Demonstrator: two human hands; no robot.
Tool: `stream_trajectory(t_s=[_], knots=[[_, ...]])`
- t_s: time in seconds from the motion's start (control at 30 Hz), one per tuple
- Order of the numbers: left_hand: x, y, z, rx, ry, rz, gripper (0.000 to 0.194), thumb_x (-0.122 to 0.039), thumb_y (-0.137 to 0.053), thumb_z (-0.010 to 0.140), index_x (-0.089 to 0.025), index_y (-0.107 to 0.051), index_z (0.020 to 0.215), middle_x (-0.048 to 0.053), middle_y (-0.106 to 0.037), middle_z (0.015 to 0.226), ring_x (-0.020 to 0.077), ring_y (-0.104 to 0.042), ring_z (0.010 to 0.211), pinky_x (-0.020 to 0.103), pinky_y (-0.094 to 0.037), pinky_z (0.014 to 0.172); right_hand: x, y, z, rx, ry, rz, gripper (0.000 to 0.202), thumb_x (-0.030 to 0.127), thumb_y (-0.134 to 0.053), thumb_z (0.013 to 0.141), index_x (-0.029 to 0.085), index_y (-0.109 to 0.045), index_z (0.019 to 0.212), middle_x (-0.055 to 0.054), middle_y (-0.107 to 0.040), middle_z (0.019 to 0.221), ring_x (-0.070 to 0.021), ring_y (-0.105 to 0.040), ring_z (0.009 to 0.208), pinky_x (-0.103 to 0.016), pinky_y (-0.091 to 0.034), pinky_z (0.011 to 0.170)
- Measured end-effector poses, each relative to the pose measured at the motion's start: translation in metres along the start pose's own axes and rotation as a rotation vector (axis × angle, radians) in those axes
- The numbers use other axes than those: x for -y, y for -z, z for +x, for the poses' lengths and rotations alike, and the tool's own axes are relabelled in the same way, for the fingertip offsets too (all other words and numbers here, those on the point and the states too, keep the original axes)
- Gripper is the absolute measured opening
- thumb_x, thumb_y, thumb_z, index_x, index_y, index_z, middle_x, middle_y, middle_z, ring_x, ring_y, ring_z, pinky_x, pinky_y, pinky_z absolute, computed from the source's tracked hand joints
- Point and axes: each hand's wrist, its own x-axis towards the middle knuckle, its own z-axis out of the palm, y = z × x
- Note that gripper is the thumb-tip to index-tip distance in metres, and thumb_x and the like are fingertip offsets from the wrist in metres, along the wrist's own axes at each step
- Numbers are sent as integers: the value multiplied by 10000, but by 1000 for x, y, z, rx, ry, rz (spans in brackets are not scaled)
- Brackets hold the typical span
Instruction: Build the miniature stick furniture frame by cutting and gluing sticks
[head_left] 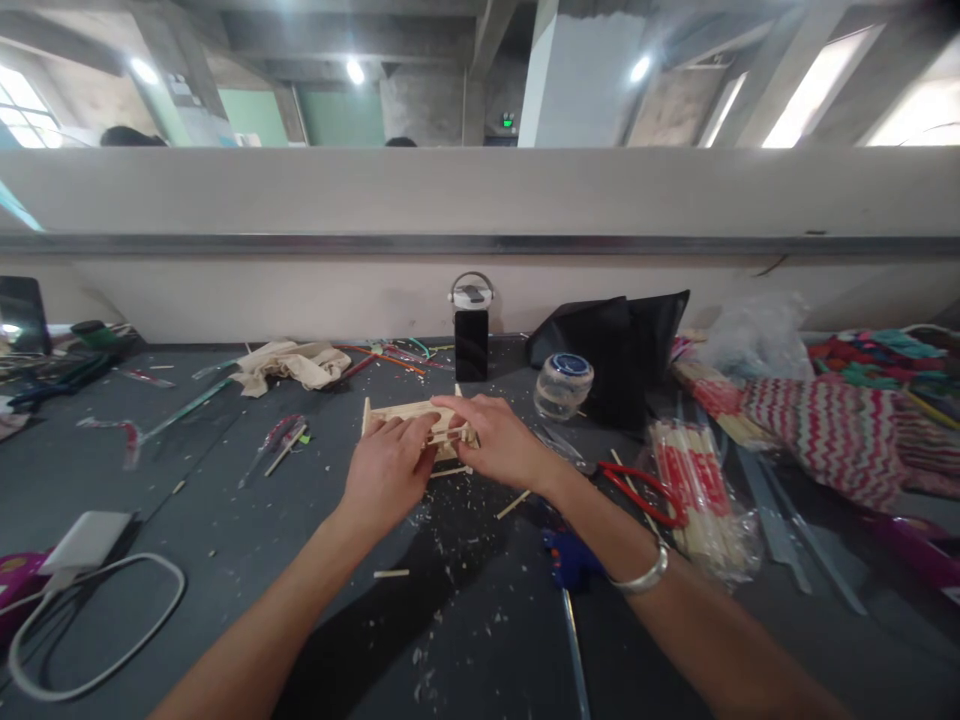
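Note:
In the head view, a small model of pale wooden sticks [409, 410] stands on the dark table in front of me, partly hidden by my fingers. My left hand [390, 462] is closed on its left and near side. On the right, my right hand [501, 435] grips it with the fingertips, the index finger stretched along the top. Loose stick pieces lie close by, one short stick [513, 505] below my right hand and another [391, 574] nearer to me. A blue glue gun [574, 560] lies partly under my right forearm, a clear rod [576, 650] extending from it.
Red-handled scissors [645, 497] and packs of wooden sticks [694, 490] lie right. Behind stand a clear jar [564, 388], a black bag [622, 350] and a phone [471, 347]. Cloth [296, 365] lies back left, a white charger with cable [90, 540] front left. A low partition [300, 290] borders the table.

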Motion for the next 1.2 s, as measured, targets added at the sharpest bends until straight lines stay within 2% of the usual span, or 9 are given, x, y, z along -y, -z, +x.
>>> stream_trajectory(t_s=[0.37, 0.57, 0.77, 0.87, 0.97, 1.03, 1.1, 1.17, 1.2], knots=[[1, 3, 1, 69, 12, -32, 267, -134, -543, 880, -125, -560, 1146, 122, -724, 987, 278, -656, 893, 396, -492, 766, -1, -2, 1, -31, -14, 117, 567, 47, -543, 715, 195, -540, 1263, -26, -693, 925, -202, -601, 915, -377, -411, 895], [-8, 18, 0, -34, -50, 89, 280, -153, -562, 869, -196, -602, 1143, 116, -658, 1114, 304, -557, 993, 453, -445, 817, 0, 3, 2, -26, -43, 245, 545, 112, -607, 760, 222, -501, 1283, -14, -705, 932, -198, -629, 948, -387, -420, 927], [-22, 24, -1, -2, -232, 254, 248, -136, -531, 874, -182, -651, 1087, 101, -664, 927, 292, -522, 872, 438, -413, 746, -8, 5, 0, 45, -33, 463, 584, 175, -665, 748, 165, -475, 1300, -36, -692, 938, -169, -650, 870, -331, -489, 849], [-22, 22, 4, 7, -267, 240, 203, -121, -512, 875, -172, -676, 983, 97, -649, 825, 291, -523, 831, 452, -411, 750, -11, 4, 3, 67, -34, 493, 551, 190, -660, 758, 167, -493, 1282, -42, -688, 954, -162, -647, 867, -313, -510, 801], [-22, 24, 8, 7, -266, 212, 181, -107, -503, 868, -162, -676, 876, 104, -642, 790, 284, -533, 804, 449, -419, 748, -10, 11, 6, 84, 0, 446, 576, 216, -675, 753, 159, -490, 1296, -61, -691, 1008, -179, -646, 940, -347, -497, 868], [-24, 28, 7, -11, -215, 128, 175, -115, -493, 879, -157, -658, 840, 107, -651, 815, 270, -542, 806, 432, -427, 749, -8, 25, 2, 46, 16, 359, 622, 243, -686, 754, 167, -466, 1331, -84, -669, 1112, -194, -625, 1023, -368, -470, 930], [-28, 36, 0, -50, -94, -104, 165, -142, -486, 901, -164, -629, 822, 89, -656, 834, 240, -553, 810, 395, -437, 753, -7, 41, -13, -55, -45, 200, 604, 240, -655, 781, 179, -460, 1349, -96, -646, 1167, -201, -618, 1034, -370, -467, 936], [-37, 46, -11, -77, 113, -456, 132, -190, -506, 909, -179, -604, 821, 49, -647, 810, 191, -558, 765, 330, -447, 712, -8, 54, -43, -156, -203, -43, 542, 187, -579, 813, 179, -473, 1345, -97, -666, 1097, -210, -640, 950, -376, -492, 877], [-43, 51, -18, -76, 249, -644, 104, -222, -531, 900, -187, -601, 831, 28, -637, 785, 166, -551, 715, 291, -442, 658, -9, 58, -62, -151, -274, -192, 532, 172, -550, 823, 180, -474, 1349, -106, -667, 1098, -231, -636, 966, -395, -488, 875]])
